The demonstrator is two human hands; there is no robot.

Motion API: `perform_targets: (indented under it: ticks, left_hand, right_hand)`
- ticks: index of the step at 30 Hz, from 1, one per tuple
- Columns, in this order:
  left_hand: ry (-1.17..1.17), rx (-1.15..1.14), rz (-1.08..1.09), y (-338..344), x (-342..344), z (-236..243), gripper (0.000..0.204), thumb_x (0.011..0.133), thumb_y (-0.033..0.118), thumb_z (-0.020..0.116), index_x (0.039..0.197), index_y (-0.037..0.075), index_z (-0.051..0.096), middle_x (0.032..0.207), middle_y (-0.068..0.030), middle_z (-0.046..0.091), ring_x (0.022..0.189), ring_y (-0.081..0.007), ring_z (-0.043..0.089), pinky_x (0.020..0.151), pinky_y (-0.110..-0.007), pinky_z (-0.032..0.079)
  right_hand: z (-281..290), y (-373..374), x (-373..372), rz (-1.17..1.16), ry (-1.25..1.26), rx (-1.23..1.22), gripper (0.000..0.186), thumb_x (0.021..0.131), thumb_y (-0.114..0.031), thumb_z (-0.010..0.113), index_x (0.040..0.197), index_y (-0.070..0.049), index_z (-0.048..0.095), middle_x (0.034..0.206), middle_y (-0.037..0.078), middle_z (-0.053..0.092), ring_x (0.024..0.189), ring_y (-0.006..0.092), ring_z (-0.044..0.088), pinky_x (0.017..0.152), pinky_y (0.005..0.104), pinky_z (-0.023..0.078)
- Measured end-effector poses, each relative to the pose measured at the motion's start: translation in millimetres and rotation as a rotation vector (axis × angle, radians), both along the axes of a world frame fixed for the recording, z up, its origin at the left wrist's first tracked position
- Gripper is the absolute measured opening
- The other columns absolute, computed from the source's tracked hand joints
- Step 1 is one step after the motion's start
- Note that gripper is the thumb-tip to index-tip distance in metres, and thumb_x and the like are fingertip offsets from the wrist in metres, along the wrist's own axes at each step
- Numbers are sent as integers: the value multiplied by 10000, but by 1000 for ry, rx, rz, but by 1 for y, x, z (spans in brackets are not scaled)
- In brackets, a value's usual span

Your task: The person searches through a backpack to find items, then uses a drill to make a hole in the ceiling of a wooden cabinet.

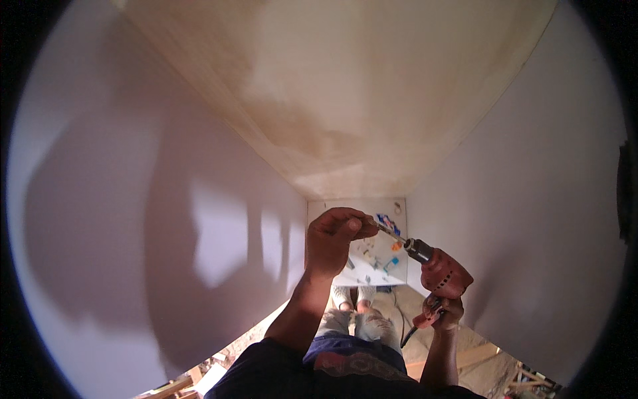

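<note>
My right hand point(449, 314) grips the handle of a red corded power drill point(446, 274), held tilted so its black chuck point(417, 250) points up and to the left. A thin metal bit point(393, 233) sticks out of the chuck toward my left hand point(337, 238). The fingers of that hand are pinched together around the far end of the bit. Whether a small screw is also between the fingertips is hidden. Both hands are held in the air in front of me, above my feet.
White panels rise at the left point(119, 199) and right point(531, 173), with a beige panel point(372, 86) between them. On the white bottom board point(369, 274) below lie several small items, including a blue one point(391, 263) and an orange one point(397, 245). Wood pieces point(465, 357) lie on the ground behind.
</note>
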State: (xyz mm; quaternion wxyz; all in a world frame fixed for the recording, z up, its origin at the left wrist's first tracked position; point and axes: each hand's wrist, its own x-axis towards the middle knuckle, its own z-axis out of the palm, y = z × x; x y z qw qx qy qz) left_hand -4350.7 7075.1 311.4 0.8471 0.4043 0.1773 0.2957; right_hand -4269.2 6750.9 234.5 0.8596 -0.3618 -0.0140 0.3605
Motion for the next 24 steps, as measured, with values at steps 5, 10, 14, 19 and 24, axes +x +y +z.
perform_targets:
  ticks: [5, 10, 14, 19, 24]
  left_hand:
    - [-17, 177, 78, -1, -10, 33, 94, 997, -14, 600, 1050, -45, 671, 968, -164, 728, 881, -269, 758, 849, -398, 653]
    - [-68, 268, 49, 1, -14, 39, 91, 987, 4, 630, 1042, -39, 689, 973, -155, 730, 897, -259, 749, 869, -410, 647]
    - [-147, 275, 49, -6, -29, 23, 99, 990, 43, 654, 1044, -35, 683, 969, -152, 729, 895, -251, 745, 867, -414, 645]
    - [-226, 330, 128, -16, -25, 29, 158, 994, 110, 686, 1044, -39, 663, 969, -150, 729, 893, -250, 745, 842, -403, 646]
    - [-239, 369, 143, -20, -37, 44, 185, 992, 130, 695, 1047, -45, 671, 978, -156, 730, 901, -247, 743, 839, -403, 646]
  right_hand:
    - [-5, 8, 9, 7, -111, 75, 376, 800, -160, 771, 1022, 102, 618, 806, 218, 713, 507, 323, 661, 478, 405, 579]
    - [-11, 14, 22, 21, -228, 92, 477, 820, -168, 780, 1140, 99, 548, 807, 213, 688, 512, 330, 640, 432, 390, 553]
    - [-34, 9, 14, 5, -318, 94, 551, 804, -184, 806, 1196, 81, 522, 809, 215, 689, 519, 329, 640, 436, 391, 554]
    - [-35, 12, 29, 41, -245, 209, 614, 748, -86, 836, 1239, 79, 505, 812, 258, 696, 585, 374, 687, 483, 450, 593]
    - [-27, 18, 22, 42, -230, 248, 600, 743, -81, 842, 1225, 73, 521, 818, 254, 701, 593, 374, 694, 492, 446, 602]
